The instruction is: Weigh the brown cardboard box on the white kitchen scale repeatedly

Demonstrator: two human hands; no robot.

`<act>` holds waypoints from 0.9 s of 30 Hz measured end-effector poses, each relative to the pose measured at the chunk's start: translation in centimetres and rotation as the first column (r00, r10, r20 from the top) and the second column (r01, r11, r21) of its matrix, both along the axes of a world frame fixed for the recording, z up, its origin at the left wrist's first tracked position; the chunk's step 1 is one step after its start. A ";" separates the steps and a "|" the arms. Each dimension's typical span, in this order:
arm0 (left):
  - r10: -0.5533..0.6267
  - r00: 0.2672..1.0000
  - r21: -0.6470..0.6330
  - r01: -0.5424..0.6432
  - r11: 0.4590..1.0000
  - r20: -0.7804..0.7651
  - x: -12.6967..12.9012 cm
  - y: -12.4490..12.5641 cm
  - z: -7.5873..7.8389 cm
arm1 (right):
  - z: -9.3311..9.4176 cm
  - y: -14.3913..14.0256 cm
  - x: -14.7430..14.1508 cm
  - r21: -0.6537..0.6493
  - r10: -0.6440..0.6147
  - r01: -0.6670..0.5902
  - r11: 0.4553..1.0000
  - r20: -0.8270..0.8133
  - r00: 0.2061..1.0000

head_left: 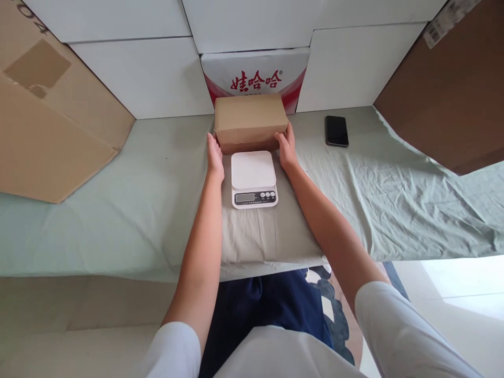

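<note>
Two hands flank cardboard box (251, 122), apparently touching its sides, behind scale (254, 179).

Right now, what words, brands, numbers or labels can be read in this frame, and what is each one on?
"娃哈哈": red characters on the white and red carton behind the brown cardboard box that the left hand and right hand grip.
"04": partial black digits on the big cardboard sheet, cut off by the frame.
Barcode sticker on the brown board: too blurred.
Scale display and buttons: too small.
</note>
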State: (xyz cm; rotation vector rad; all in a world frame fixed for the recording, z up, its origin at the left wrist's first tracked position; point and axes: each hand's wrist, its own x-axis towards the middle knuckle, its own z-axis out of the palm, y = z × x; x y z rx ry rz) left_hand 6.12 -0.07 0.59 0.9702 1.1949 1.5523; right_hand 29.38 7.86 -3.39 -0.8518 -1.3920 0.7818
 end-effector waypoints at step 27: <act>0.087 0.981 -0.034 -0.094 0.995 -0.171 -4.4 -0.8 0.1 | 0.1 -0.4 1.4 -0.252 -0.159 0.098 0.963 -0.235 0.959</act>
